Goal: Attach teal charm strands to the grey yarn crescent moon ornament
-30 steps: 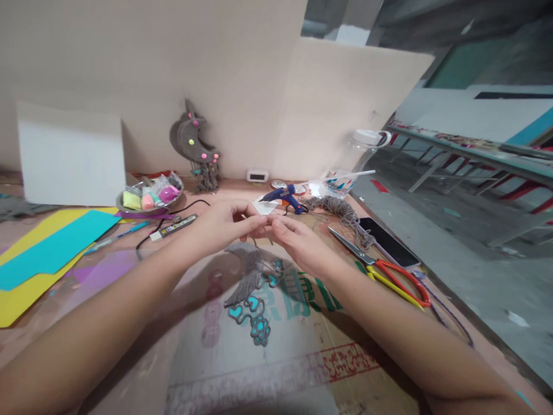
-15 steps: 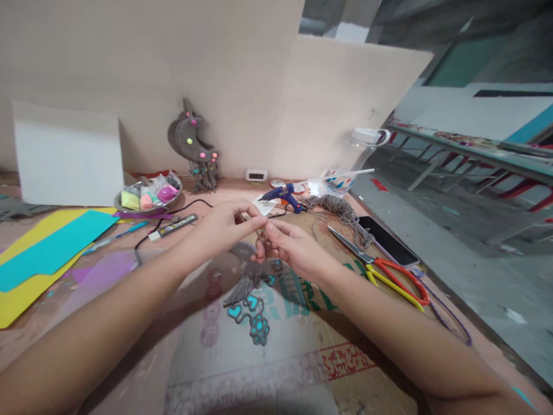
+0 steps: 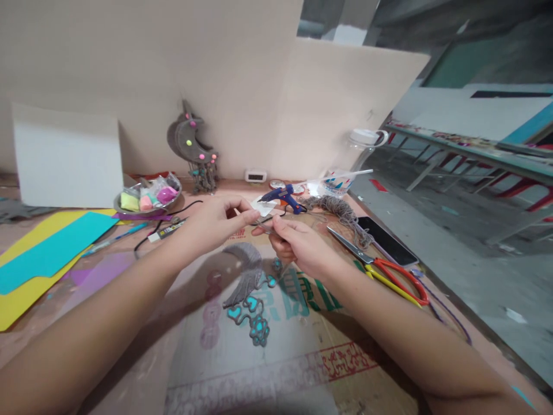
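Observation:
My left hand [image 3: 231,218] is closed, thumb and forefinger pinching a thin greyish strand that looks like yarn [image 3: 266,226]. The strand spans the small gap to my right hand [image 3: 296,239], which grips it between thumb and curled fingers. Just below both hands, a grey yarn crescent [image 3: 247,271] lies on the clear plastic sheet [image 3: 194,363]. Next to it are grey-outlined turquoise pieces: a heart [image 3: 234,312], a flower [image 3: 259,329] and small round ones [image 3: 271,281]. Beyond my fingertips rests a blue glue gun [image 3: 283,197].
Scissors [image 3: 375,265], a phone [image 3: 389,242] and a grey yarn bundle [image 3: 339,213] lie at right, near a clear bottle [image 3: 354,153]. Left are a bowl of clay packs [image 3: 149,196], coloured sheets [image 3: 56,248] and a cutter [image 3: 166,230]. A decorated moon [image 3: 188,138] leans on the wall.
My hands have drawn slightly apart, and the strand between them now shows. My fingers have lifted clear of the grey crescent, which is now more visible. The surrounding items stay put.

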`<state>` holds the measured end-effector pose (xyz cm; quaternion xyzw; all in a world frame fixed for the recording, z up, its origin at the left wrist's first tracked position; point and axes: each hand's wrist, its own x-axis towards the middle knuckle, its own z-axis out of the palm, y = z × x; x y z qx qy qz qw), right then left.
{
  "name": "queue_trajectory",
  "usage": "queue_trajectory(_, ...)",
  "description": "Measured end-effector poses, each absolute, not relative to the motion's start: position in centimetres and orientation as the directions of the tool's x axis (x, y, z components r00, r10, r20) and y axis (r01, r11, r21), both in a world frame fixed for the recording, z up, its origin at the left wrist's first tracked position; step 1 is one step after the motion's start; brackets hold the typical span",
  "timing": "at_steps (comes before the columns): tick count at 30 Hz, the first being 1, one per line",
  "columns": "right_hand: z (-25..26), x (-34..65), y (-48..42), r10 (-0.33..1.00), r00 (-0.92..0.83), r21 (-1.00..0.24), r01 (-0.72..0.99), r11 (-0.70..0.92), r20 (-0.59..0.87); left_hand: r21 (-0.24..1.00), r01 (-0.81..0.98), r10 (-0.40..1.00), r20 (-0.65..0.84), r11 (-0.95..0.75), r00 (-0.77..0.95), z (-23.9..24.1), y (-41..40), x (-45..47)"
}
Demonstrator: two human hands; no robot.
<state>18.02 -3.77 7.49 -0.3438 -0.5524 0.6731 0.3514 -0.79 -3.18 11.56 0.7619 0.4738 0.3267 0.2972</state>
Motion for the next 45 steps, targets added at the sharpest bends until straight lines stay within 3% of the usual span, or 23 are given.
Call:
queue_trajectory(10, 7.3, 18.1, -3.6, 0.863, -0.501, -0.988, -0.089, -0.123, -0.063, 0.754, 0.55, 0.915, 0.171, -0.36, 0.365, 12.0, -3.1, -1.1)
queue_trajectory(21, 7.4, 18.1, -3.8, 0.869, -0.492, -0.992, -0.073, -0.103, -0.054, 0.852, 0.414, 0.874, 0.099, -0.321, 0.476, 11.0, -2.3, -1.7)
queue_trajectory(30, 7.4, 18.1, -3.6, 0.902, -0.432, -0.999, 0.021, 0.042, 0.028, 0.885, 0.36, 0.861, 0.084, -0.296, 0.501, 10.5, -1.9, -2.3)
queue_trajectory(34, 7.7, 18.3, -3.5, 0.909, -0.41, -0.985, 0.113, 0.129, 0.072, 0.756, 0.437, 0.849, 0.294, -0.488, 0.439, 11.2, -2.7, -1.9)
queue_trajectory(39, 8.5, 18.6, -3.7, 0.898, -0.42, -0.929, 0.261, 0.262, 0.136, 0.514, 0.476, 0.694, 0.43, -0.714, 0.577, 11.0, -3.6, -0.8)
queue_trajectory(42, 8.8, 18.6, -3.8, 0.892, -0.418, -0.907, 0.288, 0.308, 0.17, 0.364, 0.553, 0.661, 0.467, -0.749, 0.587, 10.2, -3.7, -0.4)
queue_trajectory(45, 8.8, 18.5, -3.7, 0.89, -0.403, -0.885, 0.308, 0.35, 0.212, 0.315, 0.6, 0.668, 0.485, -0.735, 0.564, 9.8, -3.8, -0.2)
